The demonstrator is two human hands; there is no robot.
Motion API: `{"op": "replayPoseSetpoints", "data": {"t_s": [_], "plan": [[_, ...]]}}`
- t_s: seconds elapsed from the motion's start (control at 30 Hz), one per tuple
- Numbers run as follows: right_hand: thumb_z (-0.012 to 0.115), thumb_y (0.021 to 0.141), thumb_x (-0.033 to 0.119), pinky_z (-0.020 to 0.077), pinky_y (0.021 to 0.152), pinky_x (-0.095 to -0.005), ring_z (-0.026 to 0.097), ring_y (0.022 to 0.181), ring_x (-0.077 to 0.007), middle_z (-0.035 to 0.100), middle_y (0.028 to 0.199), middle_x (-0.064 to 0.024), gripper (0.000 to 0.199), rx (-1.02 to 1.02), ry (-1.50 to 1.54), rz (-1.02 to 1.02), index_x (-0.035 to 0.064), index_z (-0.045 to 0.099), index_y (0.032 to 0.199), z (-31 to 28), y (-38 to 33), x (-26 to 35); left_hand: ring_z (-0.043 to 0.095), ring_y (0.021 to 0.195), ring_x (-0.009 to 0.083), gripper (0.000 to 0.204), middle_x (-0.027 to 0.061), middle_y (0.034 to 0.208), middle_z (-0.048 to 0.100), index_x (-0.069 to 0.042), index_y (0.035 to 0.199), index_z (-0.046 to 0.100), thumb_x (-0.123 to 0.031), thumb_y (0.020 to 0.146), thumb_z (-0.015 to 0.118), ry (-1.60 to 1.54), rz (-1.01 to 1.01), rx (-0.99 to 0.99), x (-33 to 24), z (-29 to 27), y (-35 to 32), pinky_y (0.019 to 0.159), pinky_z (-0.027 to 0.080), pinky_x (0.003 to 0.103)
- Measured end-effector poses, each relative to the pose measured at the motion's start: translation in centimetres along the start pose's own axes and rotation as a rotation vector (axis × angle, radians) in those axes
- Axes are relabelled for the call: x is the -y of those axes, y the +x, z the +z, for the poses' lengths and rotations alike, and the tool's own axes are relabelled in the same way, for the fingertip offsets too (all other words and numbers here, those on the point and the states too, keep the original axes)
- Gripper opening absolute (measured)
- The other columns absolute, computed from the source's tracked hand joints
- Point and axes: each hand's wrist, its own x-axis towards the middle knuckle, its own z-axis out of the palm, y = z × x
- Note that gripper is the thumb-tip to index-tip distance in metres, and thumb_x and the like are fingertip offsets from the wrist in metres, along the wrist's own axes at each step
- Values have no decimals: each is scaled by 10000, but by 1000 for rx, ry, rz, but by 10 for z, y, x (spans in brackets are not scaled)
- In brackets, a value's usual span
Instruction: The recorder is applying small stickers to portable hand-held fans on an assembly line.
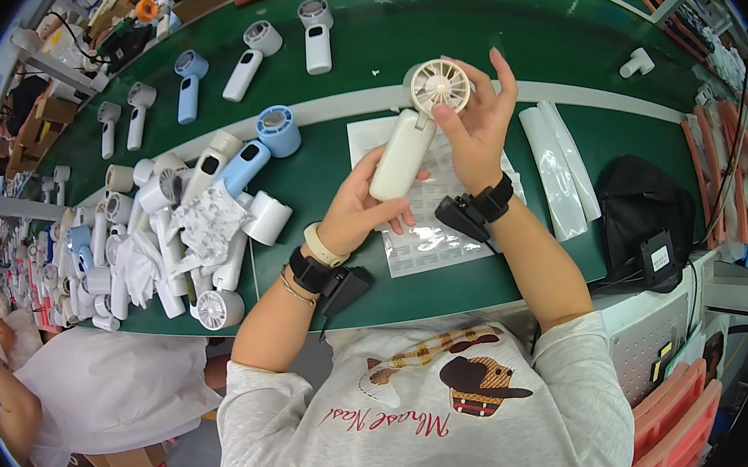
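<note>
A cream handheld fan [401, 156] is held tilted over the green table [327, 302], its round grille up and to the right. My left hand [351, 208] grips the lower handle, thumb along its end and fingers beneath. My right hand [480, 136] pinches the fan head between thumb and fingers, other fingers raised. Below the fan lies a printed sheet in clear plastic [430, 250]. Black straps with small black devices sit on both wrists.
Left lies a heap of handheld fans [221, 309], mostly white, with crumpled white wrapping [209, 223]. A blue fan [246, 165] rests on top. Several fans stand spaced along the far green belt [389, 31]. White plastic sleeves [559, 168] and a black bag [639, 196] lie right. Another person's arm [0, 400] is far left.
</note>
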Motion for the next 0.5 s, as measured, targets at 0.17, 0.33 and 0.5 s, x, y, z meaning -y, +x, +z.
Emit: {"op": "replayPoseSetpoints", "data": {"t_s": [0.17,0.33,0.5], "plan": [[639,859,136,490,855,-345,553,1097,-236,477,1253,-184,767,-6,-65,13,66,131,1430,-5,3,-7,643,753,150,661,196,1271,527,-46,1407,228,-9,852,584,2,5,4,1,-2,-1,553,517,224],[533,928,223,474,869,-331,589,1037,-234,528,1197,-179,681,-87,47,149,74,110,1441,-11,6,-12,638,729,155,663,208,1285,512,-51,1404,218,-31,857,593,-6,71,-32,0,-1,0,543,503,220],[402,968,305,472,800,-287,620,891,-197,594,1074,-158,548,-96,-28,376,53,213,1416,-28,3,-34,623,702,152,665,220,1271,505,-60,1404,205,-39,861,589,17,263,-137,-21,6,-5,534,488,216]]}}
